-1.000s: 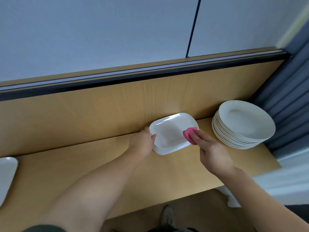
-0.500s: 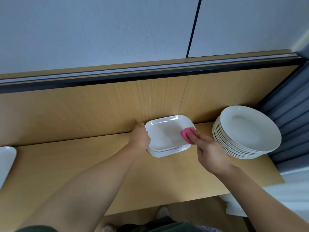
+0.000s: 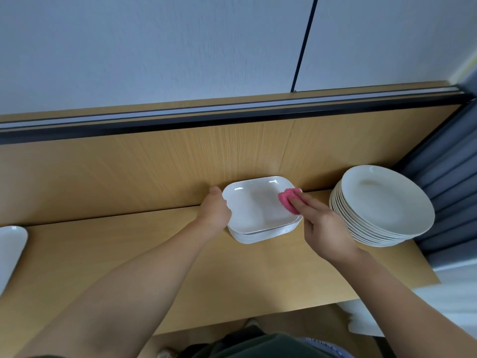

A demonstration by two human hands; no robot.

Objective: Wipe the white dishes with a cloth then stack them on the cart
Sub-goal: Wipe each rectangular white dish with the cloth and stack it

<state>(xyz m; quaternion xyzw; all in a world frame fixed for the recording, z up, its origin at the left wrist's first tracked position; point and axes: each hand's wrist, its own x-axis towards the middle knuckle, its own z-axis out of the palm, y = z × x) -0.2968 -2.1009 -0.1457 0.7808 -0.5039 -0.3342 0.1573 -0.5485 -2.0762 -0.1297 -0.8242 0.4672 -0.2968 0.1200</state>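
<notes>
Rectangular white dish (image 3: pixel 258 202): topmost on a stack of like dishes (image 3: pixel 258 235), at the rear edge of the tabletop (image 3: pixel 154 267), right of centre, close against the wooden back panel. Held tilted up a second ago; now lies flat, seated on the pile. Left hand (image 3: pixel 214 210): grips the dish's left rim, thumb curled over the edge. Right hand (image 3: pixel 325 228): fingers laid out straight, presses the pink cloth (image 3: pixel 287 200) onto the dish's right rim, much where it was before. Stack of round white plates (image 3: pixel 382 202): rear right corner, near the rectangular pile but apart from it. One more white dish (image 3: pixel 10 249): left edge, partly out of view. Judged near the end of this dish's wipe, with its stacking already made; next, probably, release of the rim and a reach for an unwiped dish.
</notes>
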